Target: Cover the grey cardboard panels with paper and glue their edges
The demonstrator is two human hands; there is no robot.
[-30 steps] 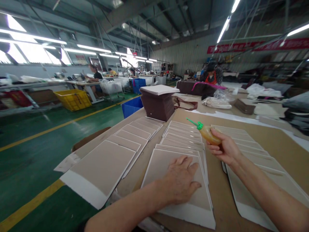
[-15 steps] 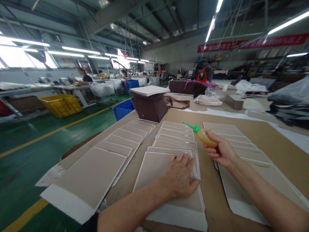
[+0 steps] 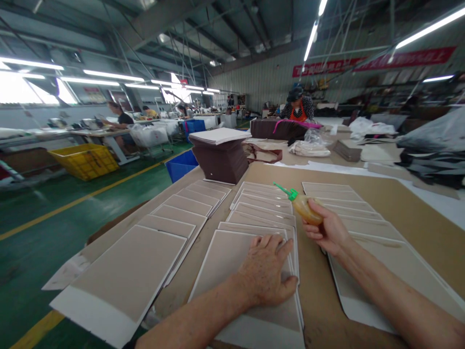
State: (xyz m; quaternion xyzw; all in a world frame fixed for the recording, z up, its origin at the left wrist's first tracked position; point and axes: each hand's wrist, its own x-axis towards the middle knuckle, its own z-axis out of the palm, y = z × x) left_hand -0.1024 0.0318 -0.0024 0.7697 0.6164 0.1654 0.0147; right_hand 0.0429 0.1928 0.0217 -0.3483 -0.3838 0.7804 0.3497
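Observation:
My left hand (image 3: 267, 269) lies flat, fingers spread, on the nearest beige card (image 3: 232, 261) of the middle row. My right hand (image 3: 325, 228) is closed round a squeeze bottle (image 3: 303, 203) of amber glue with a green nozzle that points up and to the left, above the gap between the middle and right rows. Three overlapping rows of beige cards with white edges run away from me: a left row (image 3: 170, 223), the middle row (image 3: 263, 203) and a right row (image 3: 348, 213).
The cards lie on a brown cardboard-covered table (image 3: 392, 198). A dark brown stack topped with white sheets (image 3: 220, 155) stands at the far end of the rows. A blue bin (image 3: 179, 167) and a yellow crate (image 3: 85, 160) sit on the green floor at left. Other people work at distant tables.
The view has shifted slightly to the right and down. My left hand stays pressed on the nearest middle card and my right hand keeps the glue bottle, drawn slightly closer to me.

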